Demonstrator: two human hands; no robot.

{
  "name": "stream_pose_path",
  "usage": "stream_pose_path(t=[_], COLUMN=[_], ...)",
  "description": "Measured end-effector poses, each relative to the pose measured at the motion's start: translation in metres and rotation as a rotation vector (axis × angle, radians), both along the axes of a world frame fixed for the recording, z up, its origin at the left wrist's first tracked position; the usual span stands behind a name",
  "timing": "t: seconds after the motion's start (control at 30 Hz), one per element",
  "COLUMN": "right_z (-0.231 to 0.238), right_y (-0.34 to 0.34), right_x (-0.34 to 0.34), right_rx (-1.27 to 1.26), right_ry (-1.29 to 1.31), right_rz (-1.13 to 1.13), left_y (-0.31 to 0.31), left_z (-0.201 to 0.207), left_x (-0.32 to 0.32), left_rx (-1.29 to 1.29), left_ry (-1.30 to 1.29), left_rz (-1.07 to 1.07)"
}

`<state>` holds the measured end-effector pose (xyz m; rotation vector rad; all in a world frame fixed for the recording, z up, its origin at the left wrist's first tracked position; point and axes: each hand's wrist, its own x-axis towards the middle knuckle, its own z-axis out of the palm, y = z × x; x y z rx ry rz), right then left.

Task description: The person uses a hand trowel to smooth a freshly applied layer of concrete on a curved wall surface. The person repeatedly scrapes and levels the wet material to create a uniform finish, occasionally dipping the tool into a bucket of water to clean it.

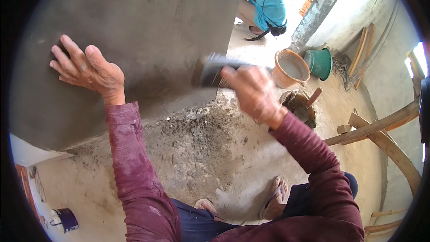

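A wet grey plastered wall [148, 22] fills the upper left in front of me. My left hand [92, 69] lies against its surface, open with the fingers spread. My right hand [257, 93] grips a dark flat tool [212, 72] at the wall's right edge, near its lower corner. Motion smears the tool, so I cannot make out its exact kind or whether it touches the plaster. Loose mortar crumbs [195, 141] lie along the foot of the wall.
An orange-brown bucket [291, 80], a green bucket [321, 64] and a mortar-filled container [299, 107] with a handle sticking out stand at right. Wooden poles [380, 125] lean further right. A person in turquoise [268, 0] crouches beyond the wall. A dark pail [66, 220] sits lower left.
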<state>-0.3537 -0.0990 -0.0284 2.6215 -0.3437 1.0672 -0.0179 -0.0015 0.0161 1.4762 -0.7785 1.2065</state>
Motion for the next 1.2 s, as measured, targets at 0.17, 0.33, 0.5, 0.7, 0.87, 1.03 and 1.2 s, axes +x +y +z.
stream_pose_path(t=[0.17, 0.33, 0.5, 0.7, 0.87, 1.03, 1.2], right_z=[0.069, 0.015, -0.013, 0.137, 0.046, -0.129, -0.022], right_y=[-0.043, -0.039, -0.002, -0.055, -0.045, -0.003, -0.012], right_x=[-0.007, 0.021, 0.018, 0.018, 0.03, 0.012, -0.022], right_rx=[-0.163, -0.113, -0.033, -0.272, -0.187, 0.031, 0.388], right_ry=[-0.157, 0.143, 0.223, -0.293, -0.031, 0.467, -0.272], right_rz=[-0.021, 0.055, 0.207, 0.082, -0.015, 0.173, 0.238], left_y=[-0.008, -0.007, -0.008, -0.008, -0.004, -0.011, -0.004], left_z=[0.001, 0.0, 0.004, -0.001, -0.005, -0.001, 0.005], left_x=[-0.004, 0.001, 0.002, 0.014, 0.022, 0.004, 0.017], left_rx=[-0.033, -0.022, -0.045, -0.026, 0.026, -0.022, 0.024], left_ry=[0.021, -0.03, -0.047, -0.12, -0.126, -0.159, -0.237], left_rz=[0.022, 0.047, 0.082, 0.1, 0.149, 0.137, 0.237])
